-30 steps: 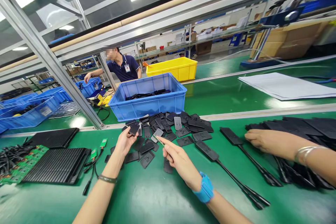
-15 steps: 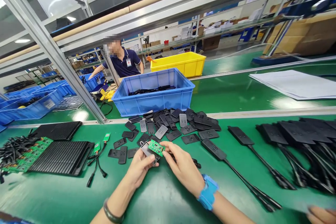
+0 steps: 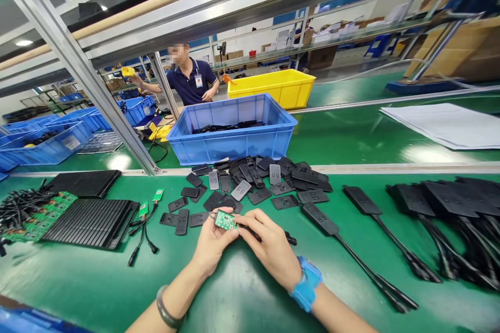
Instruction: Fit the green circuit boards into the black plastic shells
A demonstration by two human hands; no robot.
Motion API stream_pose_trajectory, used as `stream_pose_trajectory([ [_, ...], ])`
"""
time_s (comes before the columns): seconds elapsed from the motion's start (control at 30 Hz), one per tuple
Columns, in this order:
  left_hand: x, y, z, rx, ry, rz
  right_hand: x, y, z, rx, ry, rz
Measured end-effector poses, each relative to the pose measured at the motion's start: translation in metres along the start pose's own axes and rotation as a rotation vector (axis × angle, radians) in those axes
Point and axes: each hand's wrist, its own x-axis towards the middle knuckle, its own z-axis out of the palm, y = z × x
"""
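Observation:
A green circuit board (image 3: 225, 220) lies in a dark plastic casing half, which my left hand (image 3: 209, 247) grips from the left and below. Only slivers of that casing show around the board. My right hand (image 3: 271, 244) is closed at the board's right end, thumb and fingertips pinching there. Black cable (image 3: 291, 239) emerges from behind the right hand. Just beyond both hands is a loose pile of flat black plastic covers (image 3: 260, 196). To the right lies a closed black case with a split cable (image 3: 318, 218).
Ridged black trays (image 3: 89, 223) bear rows of wired boards at left, with two loose wired boards (image 3: 144, 210) beside them. Finished cased cables (image 3: 445, 197) lie at right. Behind stand a blue bin (image 3: 234, 140), a yellow bin (image 3: 289, 86) and a metal post (image 3: 94, 93). A co-worker (image 3: 191, 83) stands beyond.
The board has come down from a tilt above the casing to lie in it, with the right fingers against its end. The co-worker's arm has risen, holding something yellow.

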Motion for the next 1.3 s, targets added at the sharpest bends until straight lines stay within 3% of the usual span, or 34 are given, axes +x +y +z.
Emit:
stream_pose_trajectory([
  [0.2, 0.000, -0.006, 0.003, -0.118, 0.046, -0.033, -0.006, 0.004, 0.009, -0.105, -0.033, -0.060],
  [0.37, 0.002, -0.005, -0.001, 0.039, 0.120, 0.037, -0.005, 0.004, 0.007, -0.020, -0.062, 0.097],
  [0.57, -0.001, 0.002, -0.003, 0.178, 0.104, 0.119, 0.003, 0.000, -0.002, -0.184, -0.241, 0.177],
  [0.77, -0.003, -0.008, -0.001, 0.117, 0.086, 0.094, -0.001, 0.001, 0.014, 0.123, -0.154, 0.344],
  [0.93, -0.004, -0.007, 0.003, 0.003, 0.131, 0.082, -0.006, 0.003, 0.020, 0.053, 0.003, 0.259],
  [1.1, -0.006, -0.004, 0.003, -0.024, 0.141, 0.102, -0.002, 0.005, 0.016, 0.122, -0.050, 0.354],
  [1.3, -0.013, -0.007, 0.003, 0.178, 0.184, 0.183, 0.001, 0.007, 0.019, 0.121, -0.087, 0.420],
])
